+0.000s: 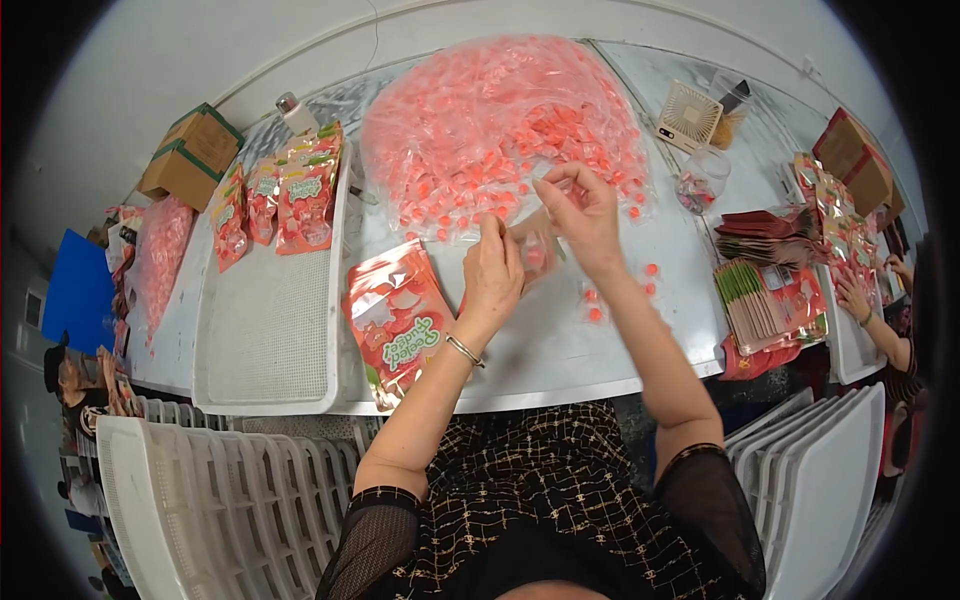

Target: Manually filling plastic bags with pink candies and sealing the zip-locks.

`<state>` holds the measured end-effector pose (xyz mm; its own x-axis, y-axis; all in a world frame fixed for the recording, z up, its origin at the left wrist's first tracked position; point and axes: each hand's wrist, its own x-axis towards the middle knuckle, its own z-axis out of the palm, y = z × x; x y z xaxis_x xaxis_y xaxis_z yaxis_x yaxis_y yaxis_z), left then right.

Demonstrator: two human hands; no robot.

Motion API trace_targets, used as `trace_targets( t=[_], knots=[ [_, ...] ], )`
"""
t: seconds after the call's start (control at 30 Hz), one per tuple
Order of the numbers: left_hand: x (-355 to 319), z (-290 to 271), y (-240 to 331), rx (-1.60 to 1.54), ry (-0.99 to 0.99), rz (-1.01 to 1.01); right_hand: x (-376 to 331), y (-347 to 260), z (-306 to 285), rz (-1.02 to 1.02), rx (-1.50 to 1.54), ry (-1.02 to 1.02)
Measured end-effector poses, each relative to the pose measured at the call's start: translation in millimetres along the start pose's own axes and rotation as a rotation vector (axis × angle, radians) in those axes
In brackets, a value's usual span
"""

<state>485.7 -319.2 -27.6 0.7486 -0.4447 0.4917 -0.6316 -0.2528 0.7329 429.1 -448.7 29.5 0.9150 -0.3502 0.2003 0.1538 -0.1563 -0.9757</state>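
Observation:
Over the middle of the table, my left hand (493, 272) is closed around the edge of a shiny pouch (538, 252), tilted and partly hidden by my fingers. My right hand (583, 218) is at the pouch's other side, thumb and fingers drawn together; what they pinch is too small to make out. Just beyond both hands lies a big heap of red candies in clear wrappers (500, 130), in and around a large clear plastic bag. A red printed pouch (400, 320) lies flat beside my left forearm. Several loose wrapped candies (595, 314) rest near my right forearm.
To the left stands a white tray (265, 340) with several upright filled pouches (305, 190). Stacks of flat pouches (765, 300), a small fan (690, 115) and a clear jar (703, 180) are on the right. White trays (225, 500) stand below the table edge. Other people work at both sides.

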Motion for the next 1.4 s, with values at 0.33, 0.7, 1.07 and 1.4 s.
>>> trace_targets(
  t=[0.33, 0.7, 1.07, 1.4],
  knots=[
    [-5, 8, -14, -0.157, 0.011, -0.154, -27, 60, 29, -0.644, -0.576, 0.183],
    [-7, -7, -28, -0.221, 0.227, -0.153, -63, 67, -24, -0.244, 0.175, -0.045],
    [-10, -20, -12, -0.358, 0.022, -0.136, -80, 189, -33, -0.319, -1.226, 0.068],
    [-8, 8, 10, -0.231, -0.015, -0.128, -3, 33, 15, -0.185, 0.124, 0.446]
  ],
)
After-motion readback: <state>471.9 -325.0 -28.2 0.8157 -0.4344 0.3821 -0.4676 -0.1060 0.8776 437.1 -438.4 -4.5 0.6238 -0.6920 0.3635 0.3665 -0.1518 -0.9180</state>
